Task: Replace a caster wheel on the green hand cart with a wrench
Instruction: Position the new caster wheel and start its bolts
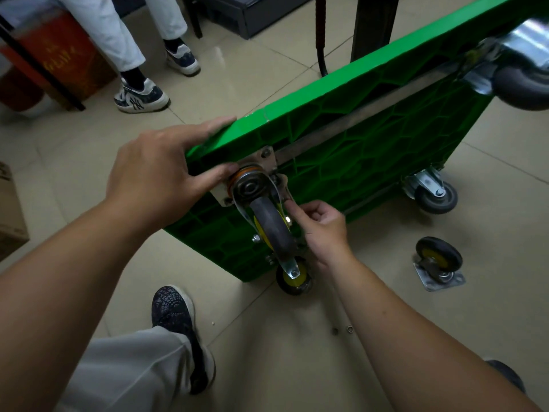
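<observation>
Against the near caster of the green cart, left hand presses with straight fingers; right hand curls beside it, grip unclear.

Dim indoor light, soft glare on glossy floor tiles, wide-angle edge bending, blurred upper corners

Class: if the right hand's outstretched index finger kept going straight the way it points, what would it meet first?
The right hand would probably meet the caster's metal fork beside the grey wheel; depth is unclear.
</observation>
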